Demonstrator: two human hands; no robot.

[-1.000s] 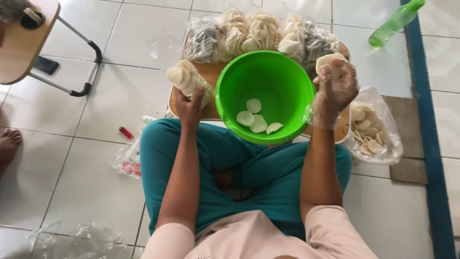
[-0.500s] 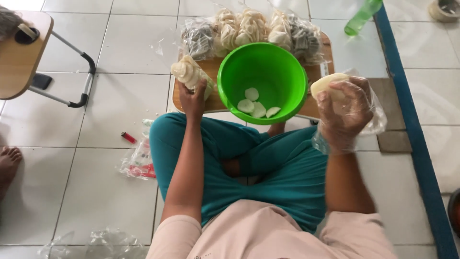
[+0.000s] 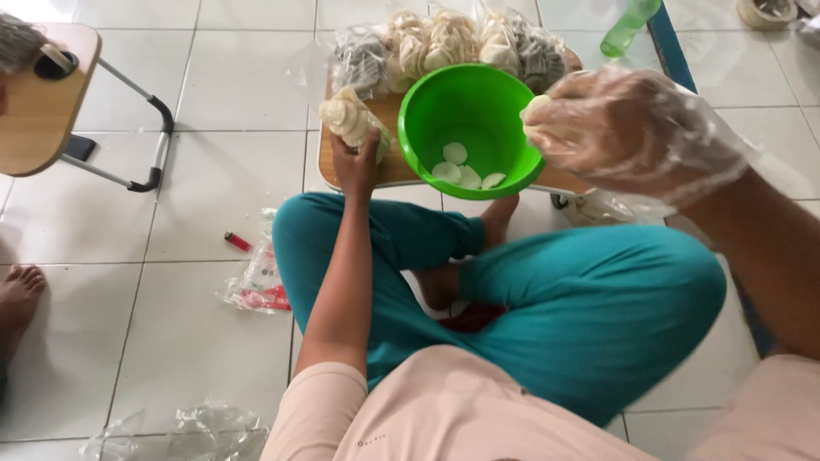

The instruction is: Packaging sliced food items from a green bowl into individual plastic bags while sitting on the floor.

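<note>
Teal-trousered legs crossed at lower centre. Right hand, in a clear plastic glove, upper right, grip closed on pale crackers at the green bowl's right rim. Left hand left of bowl, grip wrapped around a filled cracker bag. Bowl on low wooden bench; packed bags behind.

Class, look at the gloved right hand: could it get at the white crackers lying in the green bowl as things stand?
Probably yes. The right hand hovers just beside the green bowl, whose top is open, and nothing covers the white crackers inside. It already holds crackers, though.
</note>
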